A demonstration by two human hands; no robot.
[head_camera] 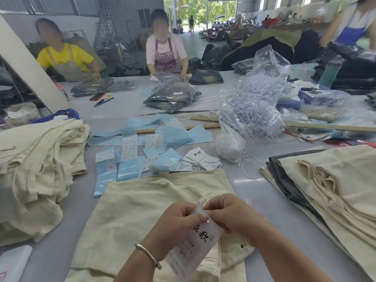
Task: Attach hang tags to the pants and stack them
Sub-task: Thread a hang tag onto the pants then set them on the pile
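Cream pants pile (38, 165) at 9 o'clock. Left hand (179, 222) and right hand (230, 216) both pinch one hang tag (200, 241), printed "1103", at 6 o'clock over cream pants (142, 210). Loose tags (203, 158) center; folded stack (335, 186) at 3 o'clock.

pants (142, 202) lie low centre on the tabletop (254, 192), pants stacks (34, 159) left and right, loose tags (203, 158) behind.

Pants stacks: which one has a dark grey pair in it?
The right stack: dark grey pants show under its cream ones. The left stack is all cream.
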